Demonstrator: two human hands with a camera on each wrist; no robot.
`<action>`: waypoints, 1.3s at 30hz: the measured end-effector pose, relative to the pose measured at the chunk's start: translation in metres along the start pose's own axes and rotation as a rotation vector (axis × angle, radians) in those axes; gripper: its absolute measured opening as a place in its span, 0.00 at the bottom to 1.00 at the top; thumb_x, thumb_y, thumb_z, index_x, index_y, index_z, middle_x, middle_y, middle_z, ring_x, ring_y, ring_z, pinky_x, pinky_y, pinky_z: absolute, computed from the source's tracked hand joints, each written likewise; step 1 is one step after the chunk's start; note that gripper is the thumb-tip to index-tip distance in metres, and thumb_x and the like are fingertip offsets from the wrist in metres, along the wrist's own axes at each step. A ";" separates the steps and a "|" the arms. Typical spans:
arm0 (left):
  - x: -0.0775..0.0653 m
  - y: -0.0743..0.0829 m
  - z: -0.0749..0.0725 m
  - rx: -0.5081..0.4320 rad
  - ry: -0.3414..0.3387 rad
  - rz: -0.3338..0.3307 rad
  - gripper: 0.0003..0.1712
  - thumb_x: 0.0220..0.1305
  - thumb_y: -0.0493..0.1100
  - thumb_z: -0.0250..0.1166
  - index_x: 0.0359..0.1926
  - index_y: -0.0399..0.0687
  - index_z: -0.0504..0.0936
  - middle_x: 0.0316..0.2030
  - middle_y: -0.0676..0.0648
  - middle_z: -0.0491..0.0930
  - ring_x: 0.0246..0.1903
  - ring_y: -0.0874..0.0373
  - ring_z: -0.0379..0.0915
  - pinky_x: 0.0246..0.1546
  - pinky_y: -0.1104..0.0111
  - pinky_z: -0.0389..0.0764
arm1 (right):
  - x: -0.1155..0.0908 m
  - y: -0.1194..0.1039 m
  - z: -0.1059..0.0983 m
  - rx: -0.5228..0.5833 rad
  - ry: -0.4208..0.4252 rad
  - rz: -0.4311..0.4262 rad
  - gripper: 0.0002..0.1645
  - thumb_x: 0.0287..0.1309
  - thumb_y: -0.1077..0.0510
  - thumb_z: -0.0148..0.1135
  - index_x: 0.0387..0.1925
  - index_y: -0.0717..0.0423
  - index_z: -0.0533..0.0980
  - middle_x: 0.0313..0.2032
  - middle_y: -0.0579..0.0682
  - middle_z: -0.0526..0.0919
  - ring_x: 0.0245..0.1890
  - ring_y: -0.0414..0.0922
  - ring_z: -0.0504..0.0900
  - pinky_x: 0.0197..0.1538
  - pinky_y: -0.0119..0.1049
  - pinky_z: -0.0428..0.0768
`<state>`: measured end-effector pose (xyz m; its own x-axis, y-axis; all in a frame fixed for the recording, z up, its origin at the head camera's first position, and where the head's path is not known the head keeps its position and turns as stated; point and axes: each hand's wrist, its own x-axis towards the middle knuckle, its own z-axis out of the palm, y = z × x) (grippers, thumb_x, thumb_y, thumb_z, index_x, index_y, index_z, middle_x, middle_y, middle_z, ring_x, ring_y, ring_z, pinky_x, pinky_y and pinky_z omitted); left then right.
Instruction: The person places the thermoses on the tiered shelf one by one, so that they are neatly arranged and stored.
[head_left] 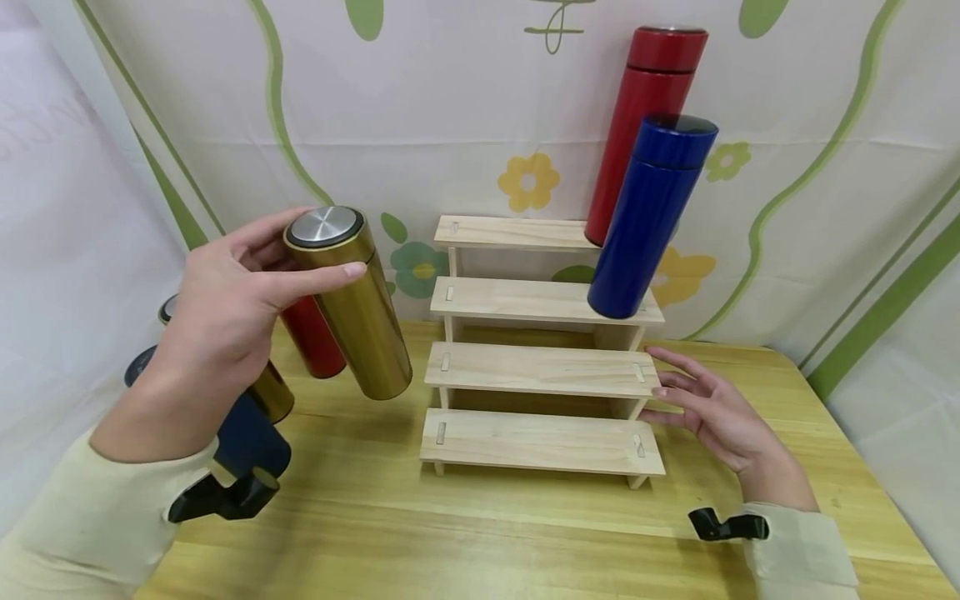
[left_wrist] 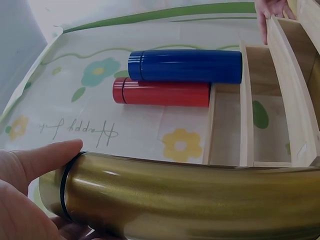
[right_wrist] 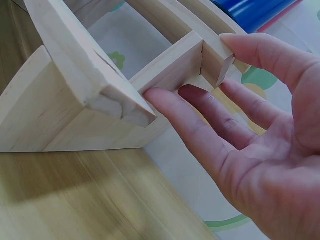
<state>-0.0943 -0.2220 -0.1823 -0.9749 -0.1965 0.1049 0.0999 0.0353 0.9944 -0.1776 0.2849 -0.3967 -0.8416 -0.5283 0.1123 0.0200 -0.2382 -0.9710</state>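
Note:
A gold thermos flask [head_left: 358,321] with a silver-and-black end is in my left hand [head_left: 232,292], its thumb and fingers curled round the upper part; the flask tilts above the table. In the left wrist view the gold flask [left_wrist: 190,195] spans the bottom. My right hand [head_left: 716,417] touches the right side of a stepped wooden rack [head_left: 540,368], fingers relaxed at the board ends. The right wrist view shows its fingers [right_wrist: 195,130] against the rack. A blue flask [head_left: 651,225] stands on the rack's second-highest step, a red flask [head_left: 637,125] on the top one behind it.
More flasks stand on the table [head_left: 360,533] at the left: a red one [head_left: 315,342], another gold one [head_left: 273,393] and a dark blue one [head_left: 251,437], partly hidden by my left arm. A patterned cloth [head_left: 465,108] hangs behind the rack.

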 end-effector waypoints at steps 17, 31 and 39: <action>-0.004 0.000 0.005 0.051 -0.012 -0.046 0.44 0.51 0.38 0.88 0.69 0.59 0.82 0.60 0.57 0.86 0.61 0.56 0.79 0.78 0.53 0.64 | 0.000 -0.002 0.003 -0.013 0.013 0.017 0.38 0.79 0.74 0.47 0.84 0.55 0.56 0.62 0.49 0.84 0.60 0.44 0.88 0.59 0.49 0.89; -0.012 -0.002 0.012 0.027 -0.048 -0.056 0.46 0.49 0.42 0.89 0.70 0.60 0.81 0.64 0.53 0.84 0.62 0.55 0.78 0.77 0.52 0.65 | 0.000 0.000 0.003 -0.019 -0.002 -0.003 0.38 0.79 0.75 0.46 0.84 0.56 0.56 0.60 0.47 0.85 0.58 0.42 0.88 0.60 0.49 0.89; -0.016 -0.002 0.013 0.050 -0.071 -0.039 0.44 0.49 0.43 0.89 0.69 0.60 0.82 0.63 0.52 0.85 0.61 0.55 0.79 0.68 0.63 0.73 | -0.002 0.001 0.006 -0.022 0.013 -0.010 0.38 0.80 0.74 0.45 0.84 0.57 0.55 0.59 0.46 0.85 0.59 0.42 0.88 0.60 0.48 0.89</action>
<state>-0.0815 -0.2065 -0.1857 -0.9897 -0.1287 0.0632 0.0533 0.0786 0.9955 -0.1725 0.2812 -0.3966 -0.8487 -0.5153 0.1191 0.0000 -0.2253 -0.9743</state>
